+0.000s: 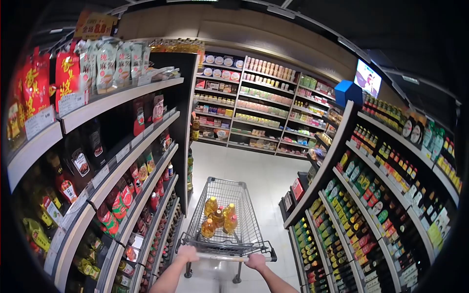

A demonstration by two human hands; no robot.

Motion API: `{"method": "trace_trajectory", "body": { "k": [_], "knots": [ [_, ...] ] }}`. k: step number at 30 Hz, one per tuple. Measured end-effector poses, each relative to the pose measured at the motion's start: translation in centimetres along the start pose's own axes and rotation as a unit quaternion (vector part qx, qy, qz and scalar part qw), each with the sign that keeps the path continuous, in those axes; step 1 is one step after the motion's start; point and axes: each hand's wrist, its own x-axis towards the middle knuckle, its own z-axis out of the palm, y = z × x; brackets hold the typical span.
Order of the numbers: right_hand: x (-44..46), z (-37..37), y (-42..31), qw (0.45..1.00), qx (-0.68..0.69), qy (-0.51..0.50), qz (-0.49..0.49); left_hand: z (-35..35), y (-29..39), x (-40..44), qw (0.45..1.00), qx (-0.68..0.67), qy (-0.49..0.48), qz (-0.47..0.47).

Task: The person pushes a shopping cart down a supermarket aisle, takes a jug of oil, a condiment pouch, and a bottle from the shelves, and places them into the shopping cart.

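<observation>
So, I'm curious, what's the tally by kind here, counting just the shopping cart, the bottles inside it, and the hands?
Shopping cart: 1
Bottles in the cart: 5
Hands: 2
Total: 8

Both bare forearms reached forward from the bottom of the view, angled slightly inward. The left hand [187, 253] was closed in a grip with its knuckles up, and the right hand [255, 261] was curled likewise, the two well apart at about the same height.
</observation>
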Motion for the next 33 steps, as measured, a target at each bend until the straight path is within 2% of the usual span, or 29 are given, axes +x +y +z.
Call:
{"method": "trace_trajectory", "body": {
  "k": [9,18,22,33],
  "knots": [
    [-9.8,2.4,-0.3,0.999,0.021,0.037,-0.022,3.9,1.9,-7.6,0.995,0.056,-0.072,-0.036],
    [-19.9,5.7,-0.2,0.995,0.058,0.071,-0.039,4.3,6.8,-18.8,0.98,0.019,-0.178,-0.089],
    [-24.4,6.0,-0.5,0.995,0.052,0.072,-0.035,6.8,7.1,-22.0,0.979,0.021,-0.185,-0.079],
    [-34.5,10.1,-1.5,0.998,0.017,0.067,-0.012,14.4,7.3,-31.5,0.997,0.024,-0.076,0.001]
  ]
}}
